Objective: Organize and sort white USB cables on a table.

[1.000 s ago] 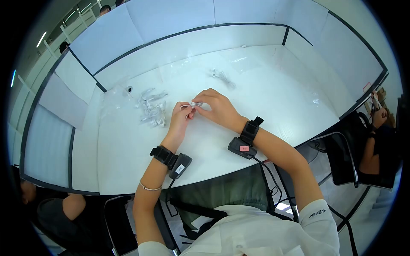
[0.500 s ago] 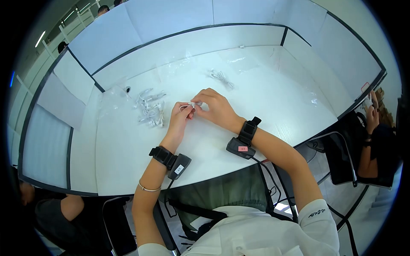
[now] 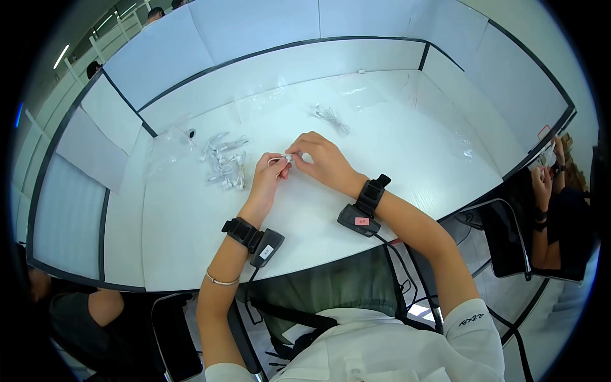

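A thin white cable (image 3: pixel 273 159), partly coiled, is pinched between my two hands over the middle of the table. My left hand (image 3: pixel 270 172) has its fingers closed round the cable, with a small loop standing out beside the thumb. On the other side, my right hand (image 3: pixel 323 159) meets it, thumb and forefinger pinching a small white part of the cable. Fingers hide most of that part. Left of my hands lies a heap of white cables (image 3: pixel 226 167), some seemingly in clear plastic. Beyond my right hand rests a loose bundle of white cables (image 3: pixel 331 118).
White partitions (image 3: pixel 267 67) enclose the back and sides of the white table (image 3: pixel 356 210). Clear plastic bags (image 3: pixel 170 148) lie at the left and along the back. Another person's hands (image 3: pixel 547 175) are at the right, outside the partition; a person's arm (image 3: pixel 106 307) shows lower left.
My hands stay almost in place; my right fingertips shift slightly on the cable. At the far right, the other person's hands have moved and both now show.
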A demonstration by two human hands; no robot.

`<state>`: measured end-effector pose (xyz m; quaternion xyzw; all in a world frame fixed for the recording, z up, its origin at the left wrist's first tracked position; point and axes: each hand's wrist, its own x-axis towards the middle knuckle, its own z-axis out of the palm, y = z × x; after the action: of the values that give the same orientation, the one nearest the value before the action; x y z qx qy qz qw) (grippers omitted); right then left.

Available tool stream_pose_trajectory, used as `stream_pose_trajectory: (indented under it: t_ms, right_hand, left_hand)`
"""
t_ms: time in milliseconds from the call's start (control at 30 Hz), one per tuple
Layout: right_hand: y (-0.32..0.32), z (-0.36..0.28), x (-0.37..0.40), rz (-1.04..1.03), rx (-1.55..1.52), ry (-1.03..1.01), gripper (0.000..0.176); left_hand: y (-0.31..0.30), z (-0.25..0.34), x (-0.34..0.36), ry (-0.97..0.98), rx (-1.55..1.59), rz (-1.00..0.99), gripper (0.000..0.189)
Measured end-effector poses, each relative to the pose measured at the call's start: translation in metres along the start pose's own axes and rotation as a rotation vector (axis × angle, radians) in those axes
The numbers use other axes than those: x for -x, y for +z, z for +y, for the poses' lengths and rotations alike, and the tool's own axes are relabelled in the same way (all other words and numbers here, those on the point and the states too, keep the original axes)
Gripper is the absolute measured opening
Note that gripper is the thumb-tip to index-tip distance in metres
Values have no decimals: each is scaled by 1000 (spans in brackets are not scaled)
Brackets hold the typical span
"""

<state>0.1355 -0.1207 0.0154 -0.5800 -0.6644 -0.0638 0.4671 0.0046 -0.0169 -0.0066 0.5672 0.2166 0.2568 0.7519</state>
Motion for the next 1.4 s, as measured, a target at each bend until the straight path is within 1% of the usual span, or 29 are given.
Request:
stream_pose_trajectory:
  t_ms: [100,400,500,600,633,733,833,867,1067,1167,1267,1367,1400]
  right_hand:
    - [-1,-1,0,-2,-4,13,17]
    - [0,2,1,-18,-210,106,9]
    - [-2,0,1,-40,-270,122,16]
    - [-1,-4,0,15,-197,31,26]
    - [-3,-5,-1,-4,-199,25,34]
    - [-12,-16,-4,-32,-227,86,36]
    - [-14,-16,-6,-5,-159,64,35]
    - [-14,-13,-5,3,-117,51,30]
    - [-24,-10,-4,-76,-40,-19,23]
    - [-26,-7,-4,-141,1,8,23]
    - [-26,-6,-5,-102,1,11,19]
    - [-24,-8,-6,-11,-102,33,16]
    - [-25,-7,-6,21,-67,11,16]
  left_hand:
    - [0,0,0,-6,-2,0,11]
    - [5,7,4,-9,-25,17,9]
    - [3,6,1,-13,-16,16,7]
    - [2,7,1,36,-9,23,6]
    - [2,9,1,68,-26,20,5]
    - [3,14,3,125,-74,23,5]
    - [3,13,2,166,-73,11,5]
    - [3,13,2,175,-91,23,5]
    - [4,14,3,171,-84,26,5]
    - [2,13,2,161,-90,4,6]
    - [4,14,3,152,-121,-14,6]
    - [6,12,2,207,-132,-26,7]
    - [5,10,1,229,-159,-38,7]
